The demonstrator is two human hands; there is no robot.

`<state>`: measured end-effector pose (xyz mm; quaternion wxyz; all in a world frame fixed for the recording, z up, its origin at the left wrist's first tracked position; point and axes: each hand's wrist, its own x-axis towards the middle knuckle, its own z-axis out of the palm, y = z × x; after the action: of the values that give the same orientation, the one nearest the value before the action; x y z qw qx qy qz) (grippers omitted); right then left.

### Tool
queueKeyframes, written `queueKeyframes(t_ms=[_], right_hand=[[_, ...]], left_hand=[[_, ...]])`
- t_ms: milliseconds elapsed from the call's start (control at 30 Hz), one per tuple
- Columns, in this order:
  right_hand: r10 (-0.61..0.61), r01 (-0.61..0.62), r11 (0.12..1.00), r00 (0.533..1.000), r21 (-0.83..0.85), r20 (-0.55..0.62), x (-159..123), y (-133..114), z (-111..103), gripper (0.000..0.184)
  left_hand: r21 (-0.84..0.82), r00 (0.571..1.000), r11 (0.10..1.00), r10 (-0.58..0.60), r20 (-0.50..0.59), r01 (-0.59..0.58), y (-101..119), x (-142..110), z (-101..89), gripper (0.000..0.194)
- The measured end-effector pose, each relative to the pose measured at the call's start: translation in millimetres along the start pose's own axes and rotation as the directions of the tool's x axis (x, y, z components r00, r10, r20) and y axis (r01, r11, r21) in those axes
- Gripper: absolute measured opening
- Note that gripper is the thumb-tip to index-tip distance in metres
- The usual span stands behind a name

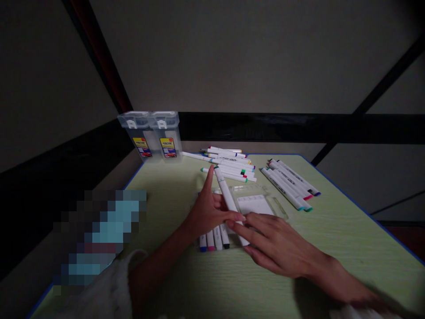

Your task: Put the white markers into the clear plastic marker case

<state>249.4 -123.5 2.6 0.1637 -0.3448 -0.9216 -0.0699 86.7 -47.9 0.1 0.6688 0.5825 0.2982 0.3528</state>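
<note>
A white marker [227,195] with a dark tip on its far end is held at a slant over the clear plastic case [279,208]. My left hand [207,210] grips it, thumb across the barrel and index finger stretched up beside it. My right hand [277,241] has its fingers closed at the marker's lower part, close to my left thumb. Under my hands, the case holds several white markers [217,238] with blue, pink, pale and black ends in its left part. A white insert [254,204] shows in the right part. My hands cover some of the case.
Behind the case lies a loose pile of white markers [232,163]. Several more markers [288,184] lie side by side at the right. Two lidded clear containers [152,137] stand at the back left. A pixelated item [109,230] is at the left of the pale green table [335,239].
</note>
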Motion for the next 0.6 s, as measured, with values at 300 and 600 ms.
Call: queueKeyframes(t_ms=[300, 600], right_hand=[[-0.034, 0.033, 0.999, 0.996, 0.011, 0.085, 1.3, -3.2, -1.5, 0.029], [-0.027, 0.025, 1.000, 0.992, 0.016, 0.120, 2.1, -4.6, -1.2, 0.027]], left_hand=[[0.012, 0.999, 1.000, -0.014, 0.030, 0.014, 3.8, -0.8, -2.8, 0.115], [0.554, 0.932, 0.808, 0.332, -0.146, -0.201, 2.4, 5.0, -12.8, 0.070]])
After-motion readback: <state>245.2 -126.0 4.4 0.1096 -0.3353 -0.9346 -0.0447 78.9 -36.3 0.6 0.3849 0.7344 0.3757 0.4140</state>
